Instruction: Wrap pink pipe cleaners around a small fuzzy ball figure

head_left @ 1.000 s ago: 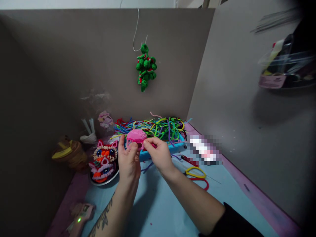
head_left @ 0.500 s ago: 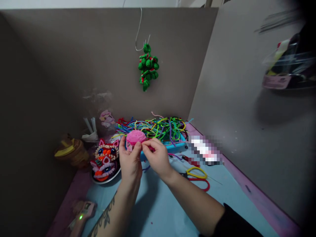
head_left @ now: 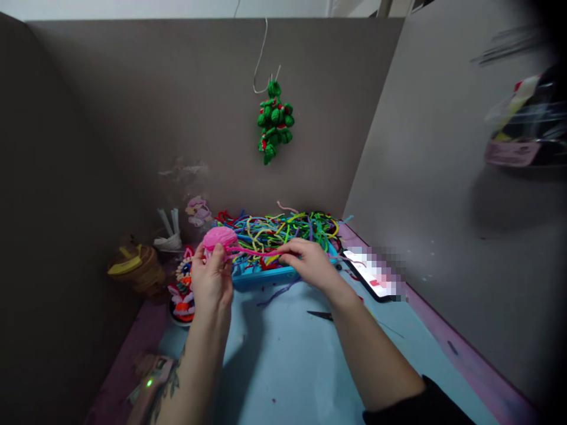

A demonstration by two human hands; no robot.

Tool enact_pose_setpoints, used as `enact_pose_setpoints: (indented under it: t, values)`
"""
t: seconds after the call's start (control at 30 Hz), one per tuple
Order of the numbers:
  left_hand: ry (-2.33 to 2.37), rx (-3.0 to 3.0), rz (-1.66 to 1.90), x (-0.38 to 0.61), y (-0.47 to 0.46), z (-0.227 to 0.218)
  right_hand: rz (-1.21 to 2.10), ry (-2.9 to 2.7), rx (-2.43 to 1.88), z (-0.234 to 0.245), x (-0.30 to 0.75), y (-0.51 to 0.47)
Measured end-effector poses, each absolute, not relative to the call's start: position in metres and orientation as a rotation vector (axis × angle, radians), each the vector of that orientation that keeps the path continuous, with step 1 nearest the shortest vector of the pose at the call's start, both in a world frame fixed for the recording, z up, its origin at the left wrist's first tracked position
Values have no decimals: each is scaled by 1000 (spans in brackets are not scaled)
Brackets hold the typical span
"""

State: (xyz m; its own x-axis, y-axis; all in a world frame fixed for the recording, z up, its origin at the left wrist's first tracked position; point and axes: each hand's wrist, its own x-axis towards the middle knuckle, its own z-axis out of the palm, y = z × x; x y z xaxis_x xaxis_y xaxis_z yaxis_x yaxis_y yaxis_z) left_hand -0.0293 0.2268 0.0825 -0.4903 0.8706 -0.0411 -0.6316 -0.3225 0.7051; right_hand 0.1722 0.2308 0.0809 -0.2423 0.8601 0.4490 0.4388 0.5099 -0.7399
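Observation:
My left hand (head_left: 212, 274) is closed on a rounded pink piece (head_left: 220, 237) that looks wound from fuzzy pipe cleaner, its thumb pressed on the near side. From that piece a pink pipe cleaner strand (head_left: 254, 252) stretches to the right, pulled nearly straight. My right hand (head_left: 308, 262) pinches the strand's far end between thumb and fingers. Both hands are raised in front of a blue tray (head_left: 266, 277) heaped with many-coloured pipe cleaners (head_left: 283, 230). Below my right forearm lie scissors, of which only a dark blade (head_left: 319, 315) shows.
Colourful fuzzy animal faces (head_left: 182, 295) sit in a bowl at left, partly behind my left hand. A lit phone (head_left: 370, 274) lies at right. A pink device with a green light (head_left: 153, 378) stands front left. A green fuzzy ornament (head_left: 275, 121) hangs on the back panel.
My right hand has moved right, away from my left, drawing out the pink strand. My left hand has shifted slightly left with the pink piece. The scissors' handles are now covered.

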Motion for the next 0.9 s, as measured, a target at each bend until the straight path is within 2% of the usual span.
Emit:
enact_pose_setpoints:
  t: [0.27, 0.33, 0.4, 0.57, 0.9]
  values:
    - [820, 424, 1999, -31, 227, 85, 353, -2035, -1317, 77, 197, 237]
    - [818, 419, 1991, -28, 226, 85, 456, -1940, -1378, 77, 199, 237]
    - [815, 407, 1961, -25, 224, 85, 692, -1768, -1316, 80, 198, 236]
    - [820, 245, 1836, -18, 222, 86, 1189, -1203, -835, 89, 174, 224]
    - [702, 249, 1629, 2, 213, 83, 1225, -1098, -601, 70, 134, 217]
